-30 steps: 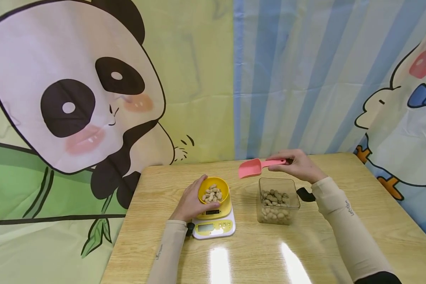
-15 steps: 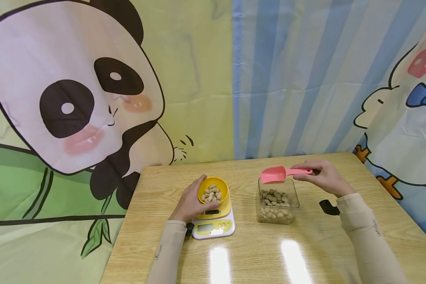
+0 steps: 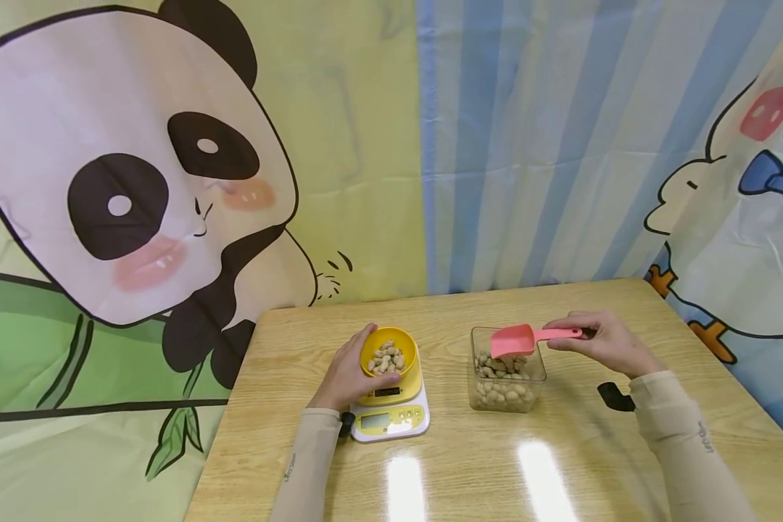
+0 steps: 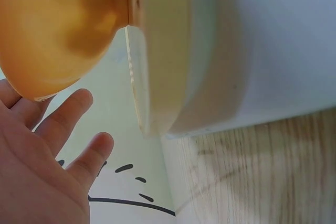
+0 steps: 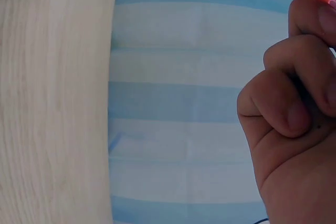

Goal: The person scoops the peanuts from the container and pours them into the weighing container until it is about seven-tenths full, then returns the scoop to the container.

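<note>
In the head view my left hand (image 3: 349, 370) holds a small yellow bowl (image 3: 409, 346), thumb at its near side and fingers along the far left side. Several peanuts (image 3: 387, 358) lie inside it. The bowl sits on a yellow and white kitchen scale (image 3: 391, 422); the left wrist view shows fingertips right at the orange-looking bowl (image 4: 63, 30). My right hand (image 3: 603, 339) pinches the handle of a pink scoop (image 3: 514, 341), its other fingers curled in the right wrist view. The scoop's head overlaps the opening of a clear square container (image 3: 475, 388) of peanuts (image 3: 505, 394).
The wooden table (image 3: 457, 464) reaches back to a cloth backdrop (image 3: 365, 181) with a cartoon panda and a striped part. A black wrist device (image 3: 616, 397) juts from the right sleeve beside the container, and another (image 3: 346, 424) sits at the left wrist.
My right hand has moved right and then lower, bringing the pink scoop from between the bowl and the container to over the container. My left hand stays at the bowl.
</note>
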`<state>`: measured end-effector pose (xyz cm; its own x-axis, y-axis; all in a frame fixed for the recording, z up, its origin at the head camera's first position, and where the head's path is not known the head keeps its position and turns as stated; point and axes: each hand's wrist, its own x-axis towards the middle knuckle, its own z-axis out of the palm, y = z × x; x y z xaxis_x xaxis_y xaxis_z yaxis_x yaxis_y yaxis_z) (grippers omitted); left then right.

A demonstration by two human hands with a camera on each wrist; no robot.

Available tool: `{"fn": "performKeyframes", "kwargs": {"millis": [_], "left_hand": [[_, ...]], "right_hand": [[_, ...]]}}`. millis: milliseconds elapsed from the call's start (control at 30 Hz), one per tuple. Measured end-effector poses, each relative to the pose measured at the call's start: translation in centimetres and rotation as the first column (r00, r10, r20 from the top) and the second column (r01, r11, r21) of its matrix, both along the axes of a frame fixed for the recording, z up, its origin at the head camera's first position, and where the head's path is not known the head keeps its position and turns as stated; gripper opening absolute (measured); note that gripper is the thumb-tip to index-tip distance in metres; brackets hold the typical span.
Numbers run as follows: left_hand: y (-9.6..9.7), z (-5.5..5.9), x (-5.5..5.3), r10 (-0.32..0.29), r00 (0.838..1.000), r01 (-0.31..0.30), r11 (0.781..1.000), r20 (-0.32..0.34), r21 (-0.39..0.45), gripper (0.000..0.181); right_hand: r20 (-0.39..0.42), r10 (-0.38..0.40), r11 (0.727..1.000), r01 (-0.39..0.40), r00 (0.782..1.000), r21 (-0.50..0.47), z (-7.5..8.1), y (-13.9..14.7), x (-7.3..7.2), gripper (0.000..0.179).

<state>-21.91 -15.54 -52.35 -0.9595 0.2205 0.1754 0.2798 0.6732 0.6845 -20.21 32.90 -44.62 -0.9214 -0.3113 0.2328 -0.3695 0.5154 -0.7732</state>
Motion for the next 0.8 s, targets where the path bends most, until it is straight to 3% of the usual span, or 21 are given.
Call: {"fn": "performKeyframes", "kwargs": {"millis": [233, 367, 567, 667, 800], "left_hand": [[-0.1, -0.3, 0.0, 0.004, 1.000, -0.004, 1.000, 0.000, -0.004, 0.114], [-0.1, -0.4, -0.1, 0.006, 1.000, -0.006, 1.000, -0.002, -0.001, 0.114], [0.0, -0.3, -0.2, 0.005, 1.000, -0.005, 1.000, -0.010, 0.005, 0.114], [0.1, -0.3, -0.2, 0.000, 1.000, 0.000, 1.000, -0.011, 0.003, 0.114], [0.1, -0.2, -0.2, 0.010, 1.000, -0.010, 1.000, -0.003, -0.012, 0.114]], "right_hand": [[-0.014, 0.086, 0.996, -0.086, 0.996, 0.030, -1.5, -1.5, -0.5, 0.026], [-0.002, 0.092, 0.995, -0.092, 0.996, 0.039, -2.1, -2.6, -0.8, 0.024], [-0.054, 0.144, 0.977, -0.133, 0.988, 0.168, -2.3, -4.1, -1.1, 0.024], [-0.093, 0.152, 0.968, -0.129, 0.984, 0.216, -2.1, -4.2, -1.0, 0.029], [-0.100, 0.121, 0.973, -0.099, 0.988, 0.208, -2.0, -3.8, -0.8, 0.035]]}}
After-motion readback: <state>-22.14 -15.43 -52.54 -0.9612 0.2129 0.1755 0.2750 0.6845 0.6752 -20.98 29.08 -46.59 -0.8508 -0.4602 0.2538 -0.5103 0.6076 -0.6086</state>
